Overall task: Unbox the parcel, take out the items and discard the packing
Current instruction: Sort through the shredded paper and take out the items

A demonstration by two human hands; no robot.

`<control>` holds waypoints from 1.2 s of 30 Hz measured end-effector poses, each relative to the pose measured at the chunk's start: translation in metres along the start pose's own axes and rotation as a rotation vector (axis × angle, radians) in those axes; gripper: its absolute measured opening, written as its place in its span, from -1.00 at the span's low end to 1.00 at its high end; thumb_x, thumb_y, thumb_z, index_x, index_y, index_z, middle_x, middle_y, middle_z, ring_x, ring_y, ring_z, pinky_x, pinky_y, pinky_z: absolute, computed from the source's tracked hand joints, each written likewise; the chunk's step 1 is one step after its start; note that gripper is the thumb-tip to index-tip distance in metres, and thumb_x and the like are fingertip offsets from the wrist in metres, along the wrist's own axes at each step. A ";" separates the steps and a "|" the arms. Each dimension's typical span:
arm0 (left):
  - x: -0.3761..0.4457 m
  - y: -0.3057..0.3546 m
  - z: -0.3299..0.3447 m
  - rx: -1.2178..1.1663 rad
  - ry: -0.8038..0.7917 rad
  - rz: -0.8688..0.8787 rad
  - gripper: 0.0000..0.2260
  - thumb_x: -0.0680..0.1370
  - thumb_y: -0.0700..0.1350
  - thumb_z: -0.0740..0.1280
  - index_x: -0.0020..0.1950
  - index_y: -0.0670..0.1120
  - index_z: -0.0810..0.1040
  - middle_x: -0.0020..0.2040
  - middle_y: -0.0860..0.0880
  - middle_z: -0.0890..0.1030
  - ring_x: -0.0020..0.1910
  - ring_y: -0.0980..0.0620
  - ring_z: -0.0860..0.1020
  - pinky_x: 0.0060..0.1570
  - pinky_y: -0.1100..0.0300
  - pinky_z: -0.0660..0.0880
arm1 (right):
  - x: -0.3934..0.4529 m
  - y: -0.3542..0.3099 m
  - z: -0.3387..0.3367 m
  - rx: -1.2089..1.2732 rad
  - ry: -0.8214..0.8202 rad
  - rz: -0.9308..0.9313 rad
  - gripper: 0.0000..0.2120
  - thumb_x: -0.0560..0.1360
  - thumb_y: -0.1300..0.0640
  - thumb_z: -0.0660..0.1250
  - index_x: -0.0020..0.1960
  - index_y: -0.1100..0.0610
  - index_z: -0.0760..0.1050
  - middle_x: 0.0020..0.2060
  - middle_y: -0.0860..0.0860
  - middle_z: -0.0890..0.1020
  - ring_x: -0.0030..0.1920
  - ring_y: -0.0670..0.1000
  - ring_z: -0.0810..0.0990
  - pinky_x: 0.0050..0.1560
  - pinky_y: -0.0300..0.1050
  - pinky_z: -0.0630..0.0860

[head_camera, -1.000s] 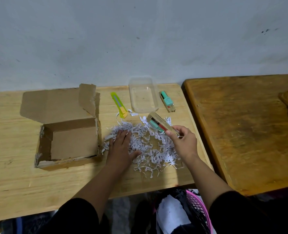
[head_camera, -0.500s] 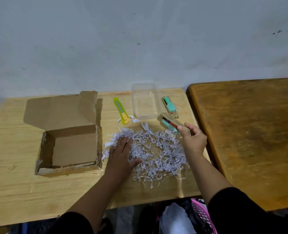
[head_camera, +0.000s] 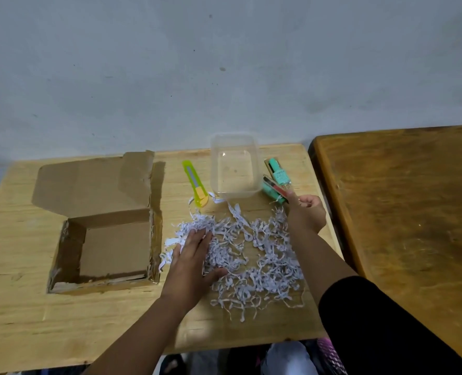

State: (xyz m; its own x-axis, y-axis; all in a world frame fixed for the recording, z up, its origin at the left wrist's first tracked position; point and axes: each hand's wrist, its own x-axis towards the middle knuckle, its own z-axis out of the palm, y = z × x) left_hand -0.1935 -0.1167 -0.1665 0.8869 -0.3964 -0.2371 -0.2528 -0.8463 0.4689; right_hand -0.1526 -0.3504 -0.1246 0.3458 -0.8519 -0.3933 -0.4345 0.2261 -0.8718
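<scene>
An open cardboard box (head_camera: 108, 239) sits on the left of the light wooden table (head_camera: 21, 320), with nothing inside. A heap of white shredded paper (head_camera: 256, 255) lies to its right. My left hand (head_camera: 194, 261) rests flat on the heap's left side, fingers apart. My right hand (head_camera: 307, 212) pinches a small clear packet with teal and red items (head_camera: 273, 192), low over the table beside another teal packet (head_camera: 278, 173). Both packets lie just right of a clear plastic tub (head_camera: 235, 166).
A yellow-green utility knife (head_camera: 196, 186) lies left of the tub. A darker wooden table (head_camera: 403, 212) adjoins on the right. A pink mesh basket (head_camera: 330, 355) with cloth shows below the table's front edge. A grey wall stands behind.
My right hand has carried the clear packet from above the shreds back and right, down beside the teal packet near the tub. My left hand has stayed on the shreds.
</scene>
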 end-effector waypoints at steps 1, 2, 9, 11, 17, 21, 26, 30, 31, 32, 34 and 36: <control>0.000 0.000 0.000 0.000 0.000 0.002 -0.23 0.42 0.32 0.20 0.52 0.06 -0.01 0.55 0.11 -0.03 0.43 0.25 -0.25 0.43 0.09 -0.21 | 0.003 -0.002 0.003 0.007 0.011 0.008 -0.78 0.38 0.02 0.45 -0.21 0.10 0.44 -0.21 0.02 0.58 -0.25 -0.04 0.54 -0.41 -0.25 0.44; 0.000 -0.001 0.001 -0.001 0.000 0.003 -0.20 0.39 0.39 0.12 0.52 0.07 -0.02 0.55 0.11 -0.03 0.44 0.24 -0.25 0.42 0.10 -0.22 | 0.006 -0.006 0.005 0.016 0.022 0.018 -0.77 0.38 0.02 0.45 -0.19 0.11 0.45 -0.20 0.02 0.58 -0.24 -0.04 0.54 -0.41 -0.26 0.42; 0.000 -0.005 0.002 0.016 -0.008 0.002 -0.13 0.31 0.50 -0.06 0.52 0.10 -0.06 0.55 0.13 -0.05 0.45 0.23 -0.26 0.43 0.10 -0.23 | 0.010 -0.016 0.009 0.179 -0.028 0.174 -0.83 0.41 0.05 0.43 -0.23 0.09 0.47 -0.27 -0.05 0.55 -0.26 -0.13 0.52 -0.38 -0.33 0.41; 0.001 -0.006 0.003 0.022 0.000 0.005 -0.12 0.30 0.53 -0.09 0.51 0.11 -0.06 0.55 0.13 -0.05 0.45 0.23 -0.26 0.43 0.11 -0.23 | 0.008 -0.010 0.006 0.190 -0.057 0.171 -0.83 0.40 0.09 0.44 -0.06 0.13 0.55 -0.16 -0.02 0.60 -0.21 -0.14 0.54 -0.32 -0.33 0.44; 0.001 -0.007 0.004 0.023 0.003 0.007 -0.07 0.25 0.57 -0.16 0.51 0.12 -0.07 0.55 0.13 -0.05 0.45 0.24 -0.27 0.42 0.13 -0.24 | 0.005 -0.005 0.000 0.179 -0.034 0.108 -0.72 0.40 0.23 0.43 0.10 0.15 0.56 -0.08 0.02 0.61 -0.09 -0.08 0.57 -0.20 -0.35 0.49; 0.001 -0.007 0.004 0.018 0.002 0.011 -0.08 0.26 0.57 -0.15 0.51 0.11 -0.07 0.54 0.13 -0.04 0.45 0.24 -0.26 0.42 0.12 -0.23 | 0.006 -0.008 -0.001 0.187 0.013 0.065 -0.73 0.40 0.24 0.43 0.09 0.15 0.56 -0.08 0.02 0.61 -0.09 -0.08 0.58 -0.31 -0.43 0.45; 0.001 -0.007 0.004 0.035 0.001 0.009 -0.08 0.26 0.57 -0.16 0.51 0.12 -0.09 0.54 0.14 -0.06 0.45 0.24 -0.27 0.41 0.12 -0.23 | 0.010 -0.008 -0.002 0.041 0.078 0.012 -0.74 0.41 0.20 0.43 0.10 0.17 0.57 0.06 0.08 0.62 0.00 -0.03 0.55 -0.20 -0.27 0.46; 0.001 -0.006 0.004 0.034 0.001 0.007 -0.05 0.23 0.58 -0.20 0.51 0.12 -0.09 0.55 0.13 -0.05 0.45 0.24 -0.27 0.41 0.12 -0.23 | 0.015 0.000 -0.005 -0.067 0.081 -0.010 -0.70 0.38 0.20 0.46 0.11 0.17 0.58 0.07 0.06 0.63 -0.07 -0.10 0.50 -0.08 -0.22 0.53; 0.001 -0.006 0.004 0.032 0.005 0.007 -0.05 0.23 0.58 -0.20 0.51 0.11 -0.08 0.55 0.13 -0.05 0.45 0.24 -0.27 0.41 0.12 -0.23 | 0.016 0.003 -0.006 -0.076 0.074 -0.019 -0.69 0.37 0.20 0.46 0.11 0.16 0.58 0.05 0.05 0.64 -0.07 -0.10 0.52 -0.08 -0.22 0.54; 0.001 -0.006 0.004 0.027 0.009 0.007 -0.05 0.24 0.58 -0.19 0.52 0.10 -0.07 0.55 0.12 -0.04 0.45 0.24 -0.26 0.41 0.12 -0.23 | 0.015 0.005 -0.006 -0.086 0.062 -0.030 -0.68 0.36 0.21 0.47 0.11 0.15 0.58 0.01 0.04 0.64 -0.08 -0.09 0.54 -0.10 -0.23 0.54; 0.000 -0.006 0.004 0.019 0.015 0.007 -0.05 0.24 0.57 -0.19 0.52 0.09 -0.05 0.55 0.12 -0.03 0.45 0.25 -0.26 0.42 0.12 -0.23 | 0.014 0.009 -0.009 -0.114 0.041 -0.053 -0.73 0.36 0.26 0.46 0.05 0.15 0.59 -0.12 0.01 0.64 -0.13 -0.07 0.57 -0.22 -0.30 0.48; 0.000 -0.006 0.005 0.018 0.020 0.009 -0.03 0.23 0.58 -0.21 0.52 0.08 -0.05 0.55 0.12 -0.02 0.45 0.25 -0.26 0.42 0.12 -0.22 | 0.014 0.012 -0.014 -0.170 0.029 -0.077 -0.84 0.36 0.31 0.41 -0.10 0.12 0.60 -0.29 -0.04 0.61 -0.19 -0.04 0.59 -0.29 -0.30 0.42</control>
State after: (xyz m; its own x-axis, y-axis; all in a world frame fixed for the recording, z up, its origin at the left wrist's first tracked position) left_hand -0.1936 -0.1132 -0.1736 0.8919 -0.3974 -0.2156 -0.2682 -0.8489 0.4554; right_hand -0.1647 -0.3662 -0.1364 0.3599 -0.8776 -0.3168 -0.5428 0.0793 -0.8361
